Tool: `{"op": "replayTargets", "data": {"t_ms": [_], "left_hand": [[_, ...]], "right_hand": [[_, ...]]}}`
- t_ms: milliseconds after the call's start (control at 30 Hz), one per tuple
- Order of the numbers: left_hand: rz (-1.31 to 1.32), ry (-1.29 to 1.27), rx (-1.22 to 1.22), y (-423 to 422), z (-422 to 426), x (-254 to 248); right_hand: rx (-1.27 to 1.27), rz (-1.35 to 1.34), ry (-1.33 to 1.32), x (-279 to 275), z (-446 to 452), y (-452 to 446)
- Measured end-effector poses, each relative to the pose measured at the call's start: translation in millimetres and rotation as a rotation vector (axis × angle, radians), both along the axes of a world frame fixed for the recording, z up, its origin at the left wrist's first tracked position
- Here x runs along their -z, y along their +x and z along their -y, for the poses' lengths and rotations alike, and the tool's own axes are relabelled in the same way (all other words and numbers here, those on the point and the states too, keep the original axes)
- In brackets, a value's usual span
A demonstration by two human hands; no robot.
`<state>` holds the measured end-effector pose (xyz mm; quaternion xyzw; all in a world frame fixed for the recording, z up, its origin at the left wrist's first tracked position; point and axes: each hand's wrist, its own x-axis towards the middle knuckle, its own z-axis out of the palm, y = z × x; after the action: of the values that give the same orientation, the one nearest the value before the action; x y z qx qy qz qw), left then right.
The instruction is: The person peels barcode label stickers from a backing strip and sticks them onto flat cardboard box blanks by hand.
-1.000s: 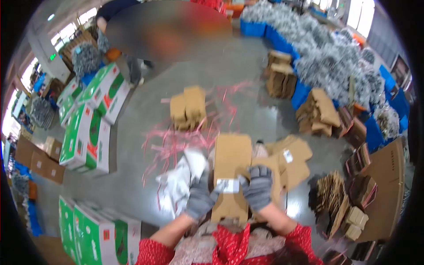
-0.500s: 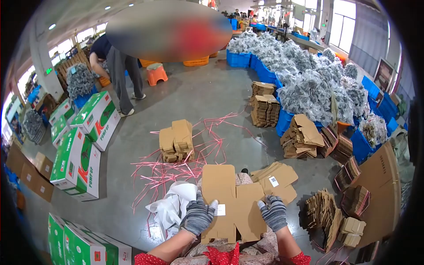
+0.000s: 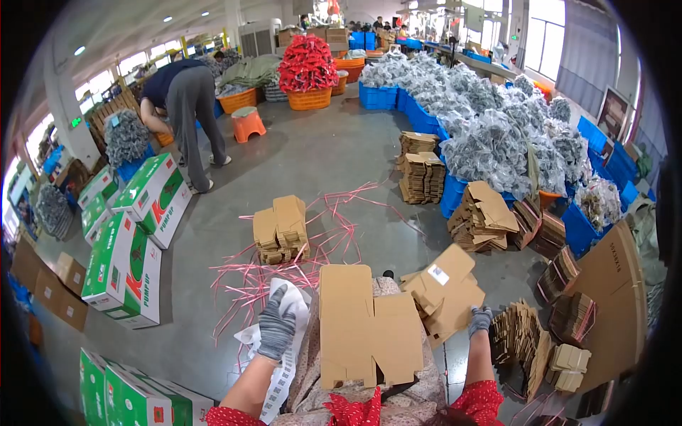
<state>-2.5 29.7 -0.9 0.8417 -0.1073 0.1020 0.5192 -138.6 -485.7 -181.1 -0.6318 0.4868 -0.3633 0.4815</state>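
Observation:
My left hand (image 3: 276, 328), in a grey striped glove, is closed on a white strip of labels (image 3: 282, 387) left of my lap. The strip hangs down, with printed marks along it. A flat, unfolded cardboard box (image 3: 348, 326) lies across my lap, and no label shows on its upper face. To its right, my right hand (image 3: 480, 321), gloved the same way, grips the edge of a labelled flat cardboard box (image 3: 455, 309). That box lies tilted over other flat cardboard, with a white label (image 3: 438, 275) facing up. The right fingertips are partly hidden.
Pink straps (image 3: 284, 273) litter the floor around a cardboard stack (image 3: 281, 227). More cardboard bundles (image 3: 518, 341) stand at right. Blue crates (image 3: 458, 195) hold bagged grey items. Green-white cartons (image 3: 124, 266) stand left; a person (image 3: 188, 106) bends beyond them near an orange stool (image 3: 248, 124).
My left hand has moved left from the cardboard to the label strip. My right hand has moved right and down, and labelled cardboard now lies there. The lap cardboard's visible face now shows no label.

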Motion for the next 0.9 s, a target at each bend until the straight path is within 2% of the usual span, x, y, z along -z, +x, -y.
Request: {"op": "replayTargets", "data": {"t_ms": [67,133,167,200,267,300,367,433,533,600,633,733,800,900], "left_hand": [[0.056,-0.040,0.015,6,-3,-10],[0.089,-0.060,0.021,11,3,-28],[0.132,-0.077,0.034,11,10,-41],[0.171,-0.091,0.048,10,18,-53],[0.207,-0.099,0.064,15,35,-69],[0.284,-0.050,0.090,19,45,-75],[0.361,0.000,0.115,24,58,-90],[0.252,-0.080,0.147,21,66,-117],[0.130,-0.167,0.217,18,60,-127],[-0.022,-0.263,0.335,15,51,-128],[-0.021,-0.259,0.337,13,49,-129],[-0.245,-0.266,0.424,3,44,-132],[-0.234,-0.254,0.397,7,44,-123],[-0.206,-0.220,0.343,12,40,-116]], "right_hand": [[0.173,-0.583,-0.353,19,9,2],[-0.055,-0.130,-0.592,24,-1,21],[-0.056,-0.130,-0.589,-42,-32,29],[-0.521,0.152,-0.224,-111,-111,41],[-0.888,0.270,-0.213,-183,-203,59],[-0.886,0.272,-0.208,-196,-243,66],[-0.999,0.597,-0.440,-213,-302,77],[-0.991,0.588,-0.409,-225,-318,86],[-0.969,0.574,-0.345,-236,-322,96],[-0.986,0.530,-0.460,-238,-314,97],[-0.992,0.507,-0.517,-239,-313,98],[-0.982,0.511,-0.591,-243,-317,97],[-0.985,0.504,-0.629,-244,-319,94],[-0.890,0.450,-0.958,-246,-325,88]]}}
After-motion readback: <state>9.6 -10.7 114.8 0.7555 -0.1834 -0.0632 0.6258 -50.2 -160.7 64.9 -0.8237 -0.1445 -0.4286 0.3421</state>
